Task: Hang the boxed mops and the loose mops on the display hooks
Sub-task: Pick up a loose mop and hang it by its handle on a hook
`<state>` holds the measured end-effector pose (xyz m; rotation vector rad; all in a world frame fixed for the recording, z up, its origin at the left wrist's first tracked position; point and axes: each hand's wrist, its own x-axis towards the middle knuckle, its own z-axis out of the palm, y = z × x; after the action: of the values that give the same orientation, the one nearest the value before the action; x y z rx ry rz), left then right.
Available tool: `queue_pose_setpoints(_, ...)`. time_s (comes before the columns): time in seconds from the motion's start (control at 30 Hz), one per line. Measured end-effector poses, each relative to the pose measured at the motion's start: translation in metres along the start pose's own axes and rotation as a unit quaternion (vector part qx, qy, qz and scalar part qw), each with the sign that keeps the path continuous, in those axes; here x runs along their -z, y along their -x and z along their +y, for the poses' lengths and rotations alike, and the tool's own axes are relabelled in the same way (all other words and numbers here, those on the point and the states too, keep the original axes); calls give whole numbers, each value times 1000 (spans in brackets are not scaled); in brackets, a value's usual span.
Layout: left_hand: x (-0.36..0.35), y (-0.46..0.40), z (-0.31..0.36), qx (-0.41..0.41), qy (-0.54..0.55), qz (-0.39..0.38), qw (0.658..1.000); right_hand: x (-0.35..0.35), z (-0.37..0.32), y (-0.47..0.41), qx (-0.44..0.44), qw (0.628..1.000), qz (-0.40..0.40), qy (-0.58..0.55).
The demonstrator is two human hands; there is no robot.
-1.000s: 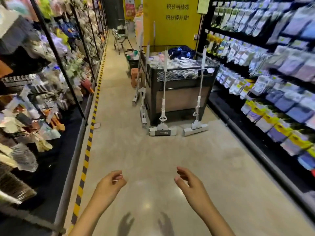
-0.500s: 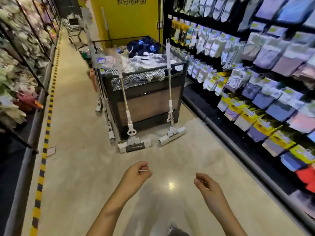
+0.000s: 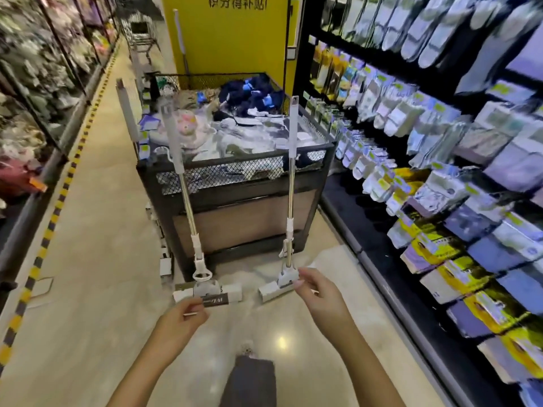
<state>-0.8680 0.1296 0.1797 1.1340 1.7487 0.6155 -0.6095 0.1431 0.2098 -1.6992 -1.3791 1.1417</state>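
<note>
Two loose white sponge mops with long silver poles, the left mop (image 3: 188,207) and the right mop (image 3: 289,198), stand on the floor and lean on the black mesh bin (image 3: 235,171) so they don't fall. The left hand (image 3: 179,318) pinches a thin stick. The right hand (image 3: 320,292), fingers loosely curled, holds nothing, near the right mop's foot. The shiny floor (image 3: 97,259) on the left gives room to swing poles; the sock shelves (image 3: 440,171) crowd the right.

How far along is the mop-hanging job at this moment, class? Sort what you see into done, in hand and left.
Done: nothing visibly hung. In hand: no mop; the left hand pinches only a thin stick, and the right hand reaches out loosely curled toward the mops. Left: the left mop and the right mop stand on the floor against the black bin; neither is lifted yet.
</note>
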Motion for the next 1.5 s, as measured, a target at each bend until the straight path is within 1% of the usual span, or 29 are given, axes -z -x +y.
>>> queue_pose_setpoints(0.07, -5, -45, 20, -12, -9, 7, 1000, 5, -10, -42, 1, 1000, -4, -4)
queue_pose_setpoints(0.17, -14, -112, 62, -24, -4, -5, 1000, 21, -22, -101, -5, 1000, -2, -7)
queue_pose_setpoints(0.3, -32, -188, 130, -58, -15, -16, 998, 54, -24, -177, -17, 999, 32, 1)
queue_pose_setpoints(0.4, -53, -229, 175, -84, -26, -43, 995, 74, -18, -221, -36, 998, 47, -1)
queue_pose_setpoints(0.57, -86, -276, 228, -96, 4, -61, 993, 101, -17, -296, -45, 999, 20, -2)
queue_pose_setpoints(0.67, -99, -305, 243, -75, 24, -40, 996, 111, -18, -347, -33, 999, -21, 9)
queue_pose_setpoints(0.8, -114, -339, 254, -22, 45, 20, 999, 127, -26, -416, -13, 995, -90, 29)
queue_pose_setpoints(0.93, -137, -358, 262, 37, 73, 79, 994, 143, -41, -481, 4, 989, -144, 39)
queue_pose_setpoints(1.07, -165, -369, 271, 83, 107, 106, 985, 149, -51, -541, 42, 978, -194, 63)
queue_pose_setpoints(1.17, -183, -372, 276, 109, 149, 106, 977, 139, -57, -581, 58, 969, -234, 53)
queue_pose_setpoints(1.27, -189, -372, 277, 113, 149, 114, 976, 120, -61, -609, 74, 962, -260, 48)
queue_pose_setpoints(1.33, -191, -373, 275, 131, 149, 121, 973, 108, -63, -621, 84, 955, -280, 44)
queue_pose_setpoints(1.47, -201, -374, 267, 157, 139, 136, 968, 96, -58, -622, 98, 957, -270, 30)
queue_pose_setpoints(1.5, -204, -374, 265, 163, 139, 137, 967, 96, -53, -619, 93, 956, -278, 21)
